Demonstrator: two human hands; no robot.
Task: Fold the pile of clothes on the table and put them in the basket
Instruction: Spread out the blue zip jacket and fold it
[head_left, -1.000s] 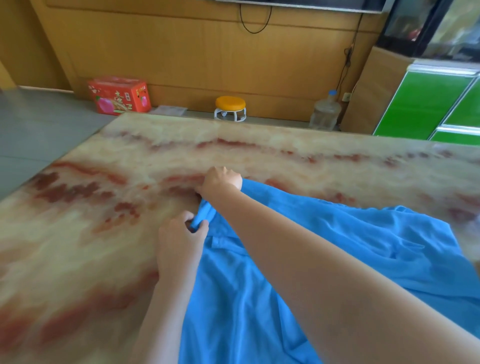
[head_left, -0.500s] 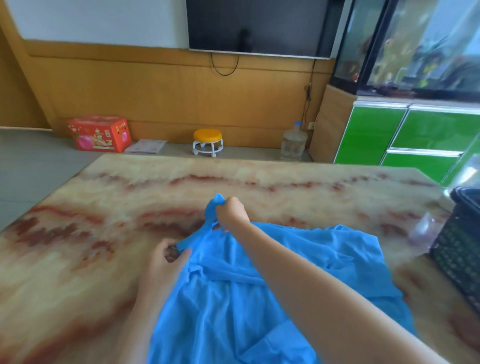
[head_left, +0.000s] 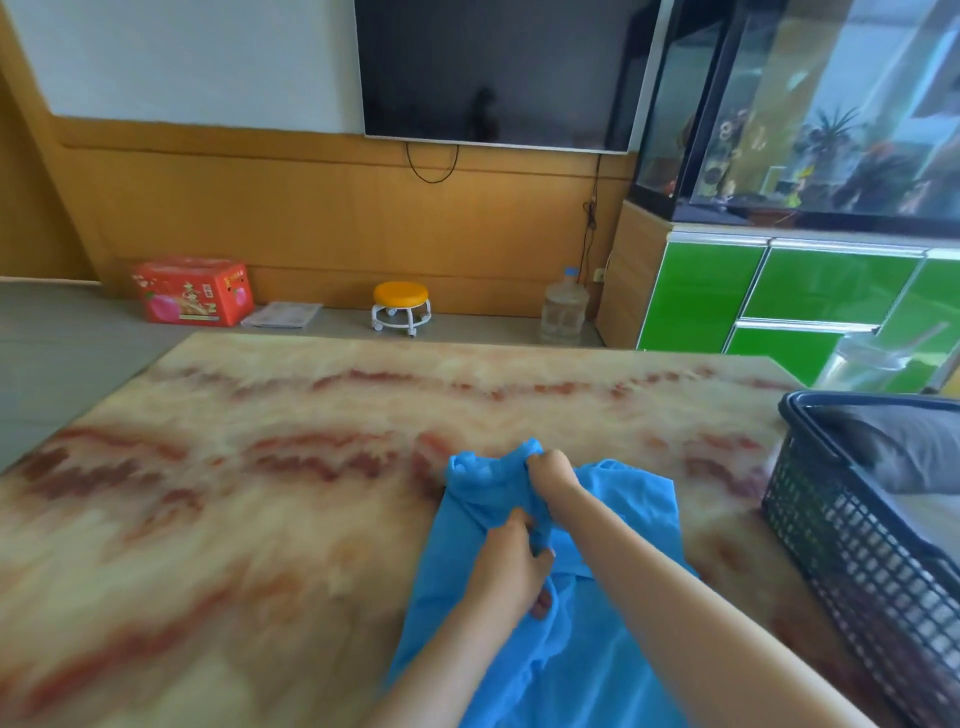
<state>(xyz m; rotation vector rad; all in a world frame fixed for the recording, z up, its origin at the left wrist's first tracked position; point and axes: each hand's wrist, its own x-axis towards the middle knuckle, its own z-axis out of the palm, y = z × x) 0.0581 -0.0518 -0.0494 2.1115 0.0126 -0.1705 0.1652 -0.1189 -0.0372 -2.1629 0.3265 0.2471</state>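
Note:
A bright blue garment lies bunched on the marble-patterned table, running from the middle toward the near edge. My right hand grips its raised far corner. Just nearer, my left hand pinches a fold of the same cloth. The dark mesh basket stands at the table's right edge, to the right of both hands, with a grey folded piece inside it.
A clear plastic cup with a lid stands behind the basket. Beyond the table are a red box, a small orange stool, a water jug and green cabinets on the floor. A TV hangs on the wall.
Both hands have pulled the blue cloth to the right and gathered it narrower. The view has risen, and the basket has come into sight at the right.

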